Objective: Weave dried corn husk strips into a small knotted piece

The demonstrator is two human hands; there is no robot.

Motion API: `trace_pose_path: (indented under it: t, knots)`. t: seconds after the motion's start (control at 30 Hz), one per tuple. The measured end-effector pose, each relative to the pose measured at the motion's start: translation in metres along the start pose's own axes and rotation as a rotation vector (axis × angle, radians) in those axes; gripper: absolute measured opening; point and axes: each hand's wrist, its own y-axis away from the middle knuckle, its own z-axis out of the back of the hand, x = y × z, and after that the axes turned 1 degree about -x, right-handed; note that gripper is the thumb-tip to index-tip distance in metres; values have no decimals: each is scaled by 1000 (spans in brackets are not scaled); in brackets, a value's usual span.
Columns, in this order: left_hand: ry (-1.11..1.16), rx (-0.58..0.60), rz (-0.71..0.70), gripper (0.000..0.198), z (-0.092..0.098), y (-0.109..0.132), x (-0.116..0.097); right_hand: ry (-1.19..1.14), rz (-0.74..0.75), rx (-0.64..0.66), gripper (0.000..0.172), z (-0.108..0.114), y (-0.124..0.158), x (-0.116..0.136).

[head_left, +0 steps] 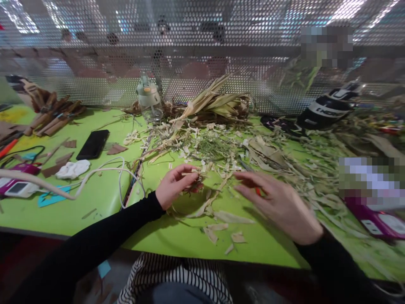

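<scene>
My left hand point(177, 185) is closed in a pinch on a small bundle of dried husk point(195, 185), with reddish bits showing under the fingers. Much of the bundle is hidden by the thumb. A pale dried strip point(212, 202) curves from near that hand towards the right. My right hand point(280, 202), slightly smeared, hovers to the right with thumb and fingers apart and no held thing visible. Behind its fingers shows an orange-red piece point(258, 192), mostly covered; a dark thin blade-like shape point(245, 165) lies just beyond.
Dried husks point(218, 105) and shredded leaves lie across the green table point(104, 211). A clear bottle point(149, 99) and a black bottle point(329, 105) stand before a perforated metal screen point(190, 46). Leftward are a phone point(93, 144), a white cable point(76, 195) and brown rolls point(52, 116).
</scene>
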Motion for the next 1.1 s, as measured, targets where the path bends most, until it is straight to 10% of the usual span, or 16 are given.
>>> trace_pose_path:
  t: [0.17,0.63,0.87,1.1]
  knots:
    - [-43,45,-28,38,-3,1,1,-297,105,-33,26,-33,-29,37]
    - [100,10,24,36,-3,0,1,-490,-98,12,26,-50,-36,36]
    - [117,-20,5,32,1,0,-7,360,-279,46,48,4,-5,-35]
    - [50,40,-38,28,-2,4,-6,288,-375,296,25,16,17,-86]
